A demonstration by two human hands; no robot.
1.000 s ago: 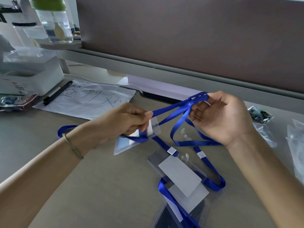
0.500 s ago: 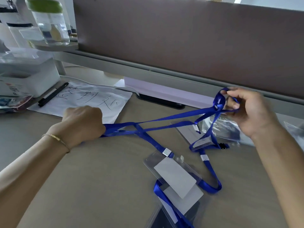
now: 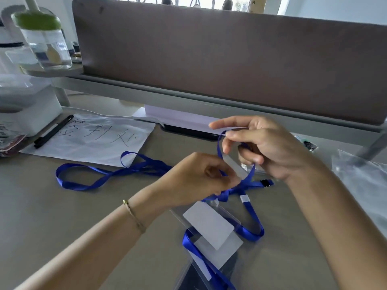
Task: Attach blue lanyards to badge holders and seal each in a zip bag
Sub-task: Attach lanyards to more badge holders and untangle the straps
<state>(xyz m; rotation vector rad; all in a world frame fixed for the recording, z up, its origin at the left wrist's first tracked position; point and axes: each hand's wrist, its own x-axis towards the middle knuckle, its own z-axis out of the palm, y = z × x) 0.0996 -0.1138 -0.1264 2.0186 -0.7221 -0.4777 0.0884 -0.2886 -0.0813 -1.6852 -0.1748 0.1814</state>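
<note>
My left hand [image 3: 199, 178] is curled in front of me above the desk [image 3: 62, 222], its fingertips pinching the blue lanyard [image 3: 109, 174] where the ribbon bunches into a small knot of folds. My right hand [image 3: 266, 147] sits just beyond it, a little higher, with thumb and forefinger pinching a raised loop of the same ribbon; the other fingers are curled loosely below. The two hands are close together, almost touching. Between them I see a clear badge holder [image 3: 236, 166], partly hidden by my fingers, so I cannot tell whether the ribbon passes through its slot.

From my left hand the lanyard trails away to the left in long flat loops on the desk, one loop lying over the corner of a sheet of paper [image 3: 88, 139] with handwriting on it. A black pen [image 3: 53, 131] lies on that sheet's left edge. Nearer to me, more badge holders with white cards [image 3: 209, 225] lie stacked on the desk with another blue ribbon [image 3: 251, 225] looped around them. A clear bag [image 3: 364, 185] lies at the right edge, near my right forearm.
</note>
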